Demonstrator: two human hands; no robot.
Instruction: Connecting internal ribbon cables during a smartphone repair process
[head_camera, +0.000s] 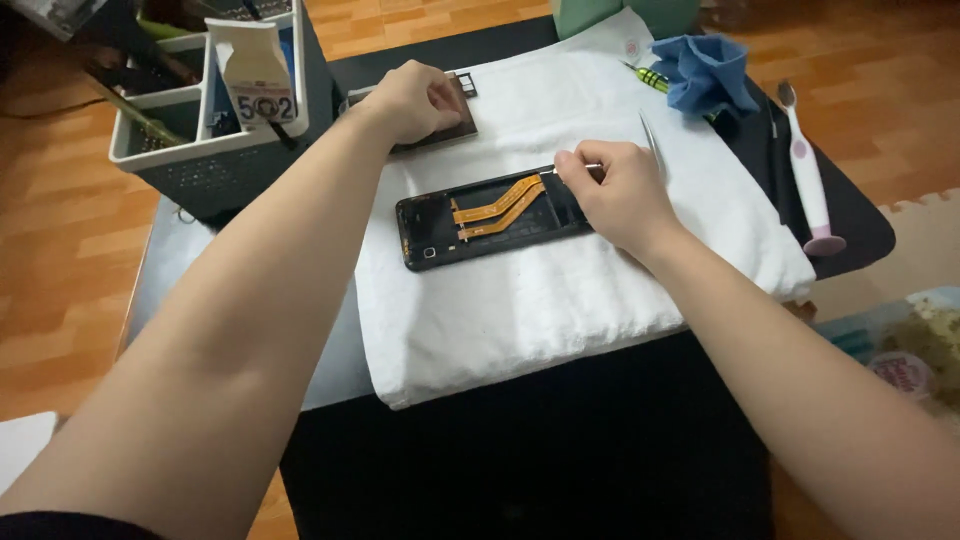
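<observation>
An opened black phone body (480, 218) with orange flex cables lies on a white towel (560, 290). My right hand (615, 195) rests on the phone's right end and pinches thin metal tweezers (652, 140), their tip near the top edge of the phone. My left hand (415, 100) reaches to the far side of the towel and rests, fingers curled, on a dark flat panel (455, 128) that looks like a removed phone part.
A grey organiser bin (215, 130) with a small carton and tools stands far left. A crumpled blue cloth (705, 70), a green-handled screwdriver (650, 78) and a white and pink brush-like tool (810, 180) lie at the far right. A wooden floor surrounds the small table.
</observation>
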